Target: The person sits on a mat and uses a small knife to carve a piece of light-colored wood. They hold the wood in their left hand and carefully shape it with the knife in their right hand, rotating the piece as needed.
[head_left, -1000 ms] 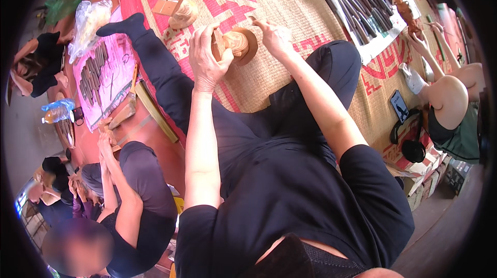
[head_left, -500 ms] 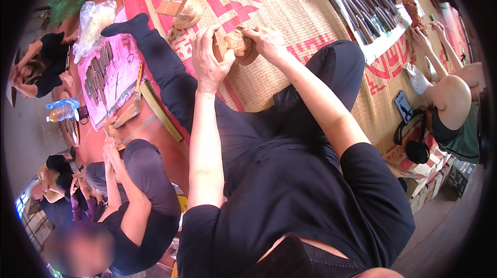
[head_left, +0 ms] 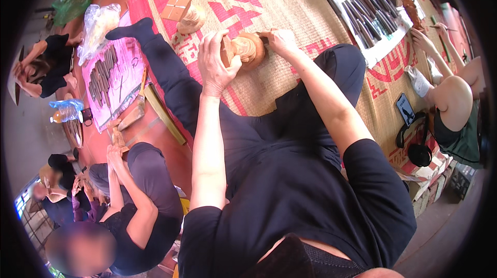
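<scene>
Between my hands, above the woven mat [head_left: 305,6], is a carved wooden piece [head_left: 247,51] with a squared block at its left end and a rounded, wider right end. My left hand [head_left: 213,65] wraps round the squared end, thumb on the near side. At the rounded end, my right hand [head_left: 284,42] is closed in a pinch with its fingertips near the rim. Something small and dark shows at those fingertips, too small to name. A similar wooden carving [head_left: 192,20] with a square block end sits on the mat just beyond my left hand.
Many dark carving tools [head_left: 365,17] lie on a white sheet at the far right. More tools [head_left: 101,76] rest on a pink sheet at left, near a wooden bar [head_left: 164,115]. Co-workers sit on both sides. A phone-like tablet [head_left: 405,108] lies at right.
The carved piece has turned so more of its rounded end shows, and it sits slightly further right. My right hand has shifted right, from its middle to the rim.
</scene>
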A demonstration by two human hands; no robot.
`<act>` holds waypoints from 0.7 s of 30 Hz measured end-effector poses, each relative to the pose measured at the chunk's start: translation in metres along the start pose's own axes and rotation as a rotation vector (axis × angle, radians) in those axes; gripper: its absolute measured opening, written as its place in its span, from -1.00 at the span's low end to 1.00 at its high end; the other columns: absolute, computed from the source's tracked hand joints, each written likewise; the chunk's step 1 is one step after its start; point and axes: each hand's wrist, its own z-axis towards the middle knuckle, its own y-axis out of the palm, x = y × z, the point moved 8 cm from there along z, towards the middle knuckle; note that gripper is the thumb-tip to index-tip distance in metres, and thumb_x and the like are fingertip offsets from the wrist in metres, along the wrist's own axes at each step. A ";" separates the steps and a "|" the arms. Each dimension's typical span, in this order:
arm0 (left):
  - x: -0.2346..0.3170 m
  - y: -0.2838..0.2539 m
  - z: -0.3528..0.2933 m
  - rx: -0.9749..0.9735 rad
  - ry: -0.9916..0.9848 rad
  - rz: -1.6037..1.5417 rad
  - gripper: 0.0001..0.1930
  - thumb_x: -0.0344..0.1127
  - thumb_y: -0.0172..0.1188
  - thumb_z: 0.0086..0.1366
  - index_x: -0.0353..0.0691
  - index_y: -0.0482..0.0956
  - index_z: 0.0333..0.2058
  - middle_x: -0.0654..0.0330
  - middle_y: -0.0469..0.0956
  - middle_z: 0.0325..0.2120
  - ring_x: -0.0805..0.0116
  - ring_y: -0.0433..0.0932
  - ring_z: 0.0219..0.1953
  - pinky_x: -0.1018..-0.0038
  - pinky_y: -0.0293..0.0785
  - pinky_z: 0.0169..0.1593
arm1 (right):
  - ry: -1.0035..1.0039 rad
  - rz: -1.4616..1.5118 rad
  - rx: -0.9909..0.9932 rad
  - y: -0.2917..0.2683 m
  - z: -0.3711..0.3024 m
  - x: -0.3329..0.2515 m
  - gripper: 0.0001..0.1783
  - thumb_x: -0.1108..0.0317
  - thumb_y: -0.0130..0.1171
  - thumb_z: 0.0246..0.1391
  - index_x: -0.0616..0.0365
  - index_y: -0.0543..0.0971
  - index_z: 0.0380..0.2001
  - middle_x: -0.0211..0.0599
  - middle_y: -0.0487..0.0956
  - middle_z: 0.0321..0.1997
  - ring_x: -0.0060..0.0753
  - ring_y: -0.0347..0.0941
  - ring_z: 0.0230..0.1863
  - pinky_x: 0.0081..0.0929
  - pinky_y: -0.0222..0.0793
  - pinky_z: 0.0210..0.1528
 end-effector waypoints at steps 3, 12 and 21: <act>-0.006 -0.006 -0.007 0.019 -0.033 0.021 -0.37 -0.34 0.26 -0.08 -0.22 0.39 0.07 0.03 0.43 -0.05 0.03 0.41 0.06 0.19 0.31 0.22 | -0.021 0.041 0.137 -0.032 -0.001 -0.027 -0.54 0.38 0.05 0.12 -0.34 0.59 0.07 -0.28 0.60 -0.26 -0.25 0.60 -0.30 -0.31 0.51 -0.24; 0.007 0.000 0.001 -0.014 0.011 0.043 -0.35 -0.34 0.28 -0.11 -0.17 0.40 0.07 0.06 0.43 -0.04 0.01 0.40 0.09 0.17 0.31 0.23 | -0.083 -0.026 -0.077 -0.001 0.021 -0.009 -0.67 0.21 0.03 0.22 -0.26 0.64 -0.01 -0.28 0.67 -0.31 -0.33 0.64 -0.25 -0.37 0.52 -0.22; 0.015 0.003 0.000 -0.051 0.018 0.040 -0.37 -0.30 0.30 -0.13 -0.14 0.41 0.03 0.06 0.41 -0.05 0.02 0.36 0.13 0.13 0.30 0.22 | -0.018 -0.180 -0.223 0.002 0.026 -0.027 -0.64 0.22 -0.03 0.29 -0.43 0.58 0.07 -0.34 0.66 -0.14 -0.44 0.64 -0.25 -0.40 0.55 -0.23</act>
